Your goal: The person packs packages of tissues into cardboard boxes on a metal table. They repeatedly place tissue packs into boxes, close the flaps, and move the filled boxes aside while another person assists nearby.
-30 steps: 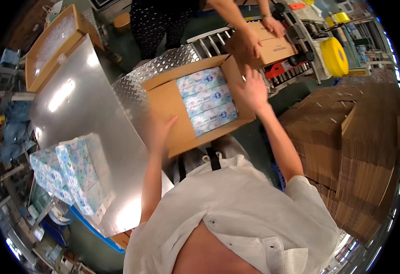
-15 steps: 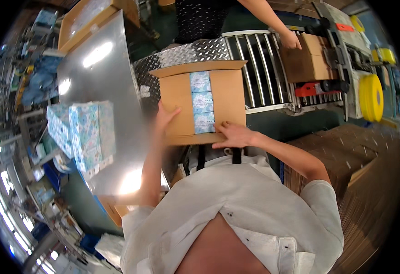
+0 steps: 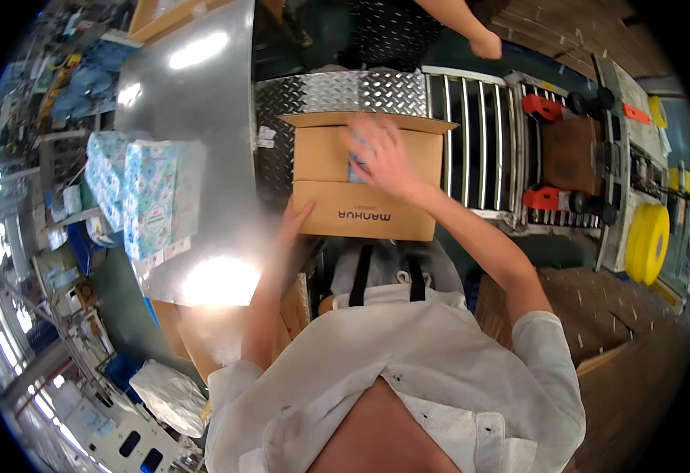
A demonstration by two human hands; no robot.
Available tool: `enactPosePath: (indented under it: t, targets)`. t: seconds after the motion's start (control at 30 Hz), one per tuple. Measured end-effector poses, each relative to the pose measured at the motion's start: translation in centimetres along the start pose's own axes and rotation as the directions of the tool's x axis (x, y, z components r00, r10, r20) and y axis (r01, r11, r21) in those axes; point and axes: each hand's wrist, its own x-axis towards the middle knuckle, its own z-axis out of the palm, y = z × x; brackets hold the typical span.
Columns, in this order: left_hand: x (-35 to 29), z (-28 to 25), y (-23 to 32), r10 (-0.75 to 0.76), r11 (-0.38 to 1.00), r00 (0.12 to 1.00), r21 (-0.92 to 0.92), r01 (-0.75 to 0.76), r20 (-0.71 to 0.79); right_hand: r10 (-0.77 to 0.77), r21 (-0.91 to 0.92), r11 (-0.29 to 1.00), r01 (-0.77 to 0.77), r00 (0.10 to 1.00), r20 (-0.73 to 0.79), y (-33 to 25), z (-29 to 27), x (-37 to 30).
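A cardboard box sits in front of me on the diamond-plate surface, with its near flap folded in over the top and its far flap standing up. Between the flaps a strip of blue patterned packs shows, partly covered by my right hand. My left hand grips the box's near left corner, thumb on the flap, its other fingers mostly hidden. Over the box's far middle hovers or rests my right hand, blurred, fingers spread and holding nothing; contact with the far flap cannot be made out.
Left of the box is a metal table with blue floral packs. A roller conveyor leads right to a taping machine with another box. A co-worker's arm is at the far side. Flattened cardboard is stacked at right.
The near flap has been folded in over the packs. My right hand has moved from the near edge to the far middle. The other box has moved right into the machine, away from the co-worker's hand.
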Motion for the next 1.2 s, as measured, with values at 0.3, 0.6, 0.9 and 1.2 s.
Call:
enactPosePath:
  t: [0.3, 0.6, 0.9, 1.2]
  targets:
    - [-0.5, 2.8, 1.8, 0.224, 0.817, 0.959, 0.503, -0.283, 0.176, 0.484, -0.19, 0.873, -0.45, 0.744, 0.461, -1.6, 1.5, -14.0]
    - [7.0, 8.4, 7.1, 0.309, 0.675, 0.881, 0.735, 0.061, -0.357, 0.916, 0.004, 0.391, -0.92, 0.39, 0.098, 3.5, -1.3, -19.6]
    - [11.5, -5.8, 5.7, 0.409, 0.609, 0.872, 0.792, -0.04, -0.27, 0.775, 0.311, -0.394, -0.865, -0.131, 0.618, 4.6, 17.4, -30.0]
    - [11.7, 13.6, 1.1, 0.273, 0.744, 0.933, 0.666, -0.05, -0.235, 0.76, 0.311, -0.631, -0.711, -0.484, 0.434, 19.4, 5.3, -40.4]
